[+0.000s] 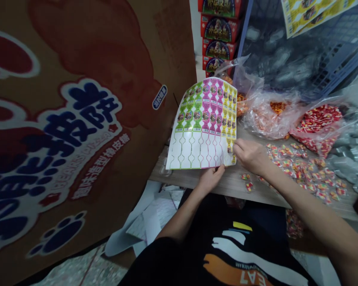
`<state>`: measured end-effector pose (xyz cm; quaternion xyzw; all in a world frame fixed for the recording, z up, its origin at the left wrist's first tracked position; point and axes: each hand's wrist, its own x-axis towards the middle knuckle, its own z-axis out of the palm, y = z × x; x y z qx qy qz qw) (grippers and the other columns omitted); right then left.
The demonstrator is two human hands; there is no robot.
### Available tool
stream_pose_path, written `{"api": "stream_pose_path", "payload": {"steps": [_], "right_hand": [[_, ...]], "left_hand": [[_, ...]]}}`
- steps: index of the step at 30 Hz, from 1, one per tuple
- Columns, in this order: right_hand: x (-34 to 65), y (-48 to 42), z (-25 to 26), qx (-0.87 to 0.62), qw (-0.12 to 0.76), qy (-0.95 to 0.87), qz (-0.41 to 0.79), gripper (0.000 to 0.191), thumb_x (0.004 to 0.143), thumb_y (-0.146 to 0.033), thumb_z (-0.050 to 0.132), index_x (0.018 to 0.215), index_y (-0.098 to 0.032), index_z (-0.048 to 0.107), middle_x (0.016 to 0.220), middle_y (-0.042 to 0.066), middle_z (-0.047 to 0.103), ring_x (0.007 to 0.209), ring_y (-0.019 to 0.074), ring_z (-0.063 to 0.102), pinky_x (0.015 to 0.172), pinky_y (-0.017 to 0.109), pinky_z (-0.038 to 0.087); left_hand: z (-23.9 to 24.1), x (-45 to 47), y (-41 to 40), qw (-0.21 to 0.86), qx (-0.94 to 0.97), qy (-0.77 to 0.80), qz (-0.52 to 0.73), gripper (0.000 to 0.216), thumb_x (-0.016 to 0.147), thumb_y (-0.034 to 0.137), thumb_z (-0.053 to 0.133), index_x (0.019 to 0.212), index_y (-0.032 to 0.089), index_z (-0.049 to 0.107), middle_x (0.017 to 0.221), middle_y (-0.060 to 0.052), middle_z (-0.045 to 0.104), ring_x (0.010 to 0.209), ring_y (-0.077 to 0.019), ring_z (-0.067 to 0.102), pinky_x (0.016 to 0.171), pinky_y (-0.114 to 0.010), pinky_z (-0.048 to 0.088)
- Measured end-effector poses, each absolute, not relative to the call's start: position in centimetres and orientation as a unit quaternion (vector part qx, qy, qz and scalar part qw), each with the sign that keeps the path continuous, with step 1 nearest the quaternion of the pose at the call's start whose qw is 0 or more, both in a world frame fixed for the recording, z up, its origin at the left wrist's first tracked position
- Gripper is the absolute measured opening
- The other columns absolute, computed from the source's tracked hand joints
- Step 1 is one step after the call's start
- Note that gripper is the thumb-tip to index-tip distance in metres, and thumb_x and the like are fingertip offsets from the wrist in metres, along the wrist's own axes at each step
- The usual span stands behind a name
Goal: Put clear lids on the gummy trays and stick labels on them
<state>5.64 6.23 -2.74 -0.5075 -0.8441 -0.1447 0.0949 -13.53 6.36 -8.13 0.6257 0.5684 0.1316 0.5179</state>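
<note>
A sticker sheet (193, 153) with green, pink and yellow printed stickers stands tilted up over the table, its top curling back. Its lower rows are bare backing with cut outlines. My left hand (211, 178) is closed on the bottom edge, thumb in front. At the lower right edge, my right hand (252, 155) pinches at a yellow sticker (229, 145); the fingertips partly cover it, and I cannot tell how far it is lifted. Small wrapped candies (307, 171) lie on the table beside my right forearm.
A big printed carton (155, 47) walls off the left side. Red boxes (217, 29) are stacked behind. Open bags of red candy (322, 119) and orange candy (279, 107) stand before a blue crate (328, 75). Clear plastic containers (352, 155) pile up at right; used backing paper (155, 214) hangs below.
</note>
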Motion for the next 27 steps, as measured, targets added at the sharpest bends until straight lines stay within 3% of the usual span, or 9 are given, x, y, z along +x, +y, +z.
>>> {"api": "stream_pose_path", "payload": {"steps": [6, 9, 13, 17, 21, 27], "right_hand": [[7.7, 8.8, -0.2, -0.500, 0.117, -0.839, -0.179, 0.022, 0.097, -0.013, 0.045, 0.093, -0.015, 0.066, 0.105, 0.012, 0.070, 0.078, 0.0188, 0.056, 0.065, 0.033, 0.039], [9.4, 9.5, 1.4, -0.541, 0.173, -0.801, -0.191, 0.016, 0.095, -0.015, 0.049, 0.096, -0.017, 0.064, 0.110, 0.011, 0.069, 0.083, 0.0192, 0.059, 0.067, 0.033, 0.042], [11.3, 8.6, 2.6, -0.605, 0.309, -0.708, -0.191, 0.015, 0.090, -0.012, 0.052, 0.098, -0.020, 0.062, 0.110, 0.011, 0.067, 0.094, 0.0220, 0.062, 0.071, 0.033, 0.046], [11.3, 4.7, 1.1, -0.642, 0.392, -0.637, -0.169, 0.016, 0.090, -0.011, 0.052, 0.097, -0.021, 0.062, 0.105, 0.010, 0.068, 0.090, 0.0216, 0.063, 0.068, 0.033, 0.049], [9.6, -0.1, -2.7, -0.662, 0.368, -0.626, -0.186, 0.016, 0.089, -0.011, 0.055, 0.098, -0.021, 0.062, 0.104, 0.010, 0.071, 0.089, 0.0212, 0.067, 0.066, 0.031, 0.051], [6.4, -5.4, -7.0, -0.600, 0.263, -0.730, -0.196, 0.020, 0.089, -0.010, 0.059, 0.105, -0.020, 0.064, 0.113, 0.013, 0.074, 0.092, 0.0233, 0.070, 0.076, 0.035, 0.054]], "left_hand": [[-10.6, -14.0, 6.8, 0.573, 0.569, 0.556, 0.195, 0.032, 0.088, 0.039, 0.057, 0.086, 0.017, 0.080, 0.088, -0.007, 0.077, 0.092, -0.0252, 0.070, 0.081, -0.029, 0.048], [-12.5, -14.2, 7.4, 0.609, 0.512, 0.555, 0.242, 0.031, 0.083, 0.042, 0.063, 0.080, 0.016, 0.078, 0.079, -0.008, 0.075, 0.079, -0.0226, 0.068, 0.072, -0.029, 0.049], [-13.7, -14.7, 8.4, 0.664, 0.389, 0.562, 0.303, 0.030, 0.075, 0.042, 0.071, 0.072, 0.012, 0.073, 0.062, -0.003, 0.066, 0.055, -0.0130, 0.058, 0.056, -0.024, 0.046], [-13.6, -16.0, 8.3, 0.689, 0.280, 0.564, 0.359, 0.039, 0.071, 0.049, 0.076, 0.075, 0.011, 0.069, 0.061, 0.000, 0.062, 0.045, -0.0091, 0.054, 0.043, -0.021, 0.041], [-12.6, -16.1, 6.0, 0.737, 0.241, 0.544, 0.321, 0.052, 0.066, 0.061, 0.080, 0.074, 0.010, 0.068, 0.060, -0.001, 0.062, 0.045, -0.0082, 0.056, 0.041, -0.019, 0.041], [-10.2, -11.6, 3.7, 0.797, 0.310, 0.435, 0.280, 0.063, 0.065, 0.071, 0.076, 0.080, 0.011, 0.071, 0.068, -0.003, 0.064, 0.055, -0.0098, 0.058, 0.047, -0.021, 0.048]]}}
